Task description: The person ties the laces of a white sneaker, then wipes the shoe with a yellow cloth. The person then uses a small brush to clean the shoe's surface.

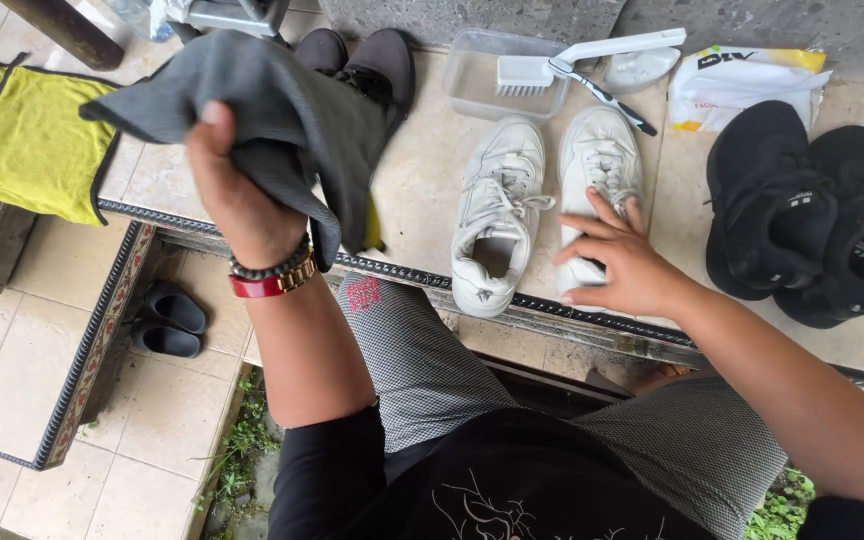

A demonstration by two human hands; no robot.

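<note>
Tiled porch or entrance step of a home, set up for shoe cleaning. Evidence: beige floor tiles with a patterned border strip (92,340) at 8 o'clock; grass (242,440) growing at the step's edge; pairs of footwear on the raised ledge (412,190), namely white sneakers (497,215) at centre, black sneakers (802,215) at 3 o'clock, small black sandals (170,320) below; a brush (562,65) over a plastic tub (482,85) at 12 o'clock.

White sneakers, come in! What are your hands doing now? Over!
Left hand gripping grey cloth, raised. Right hand flat on right white sneaker. Left white sneaker beside it, untouched. Brush behind.
</note>
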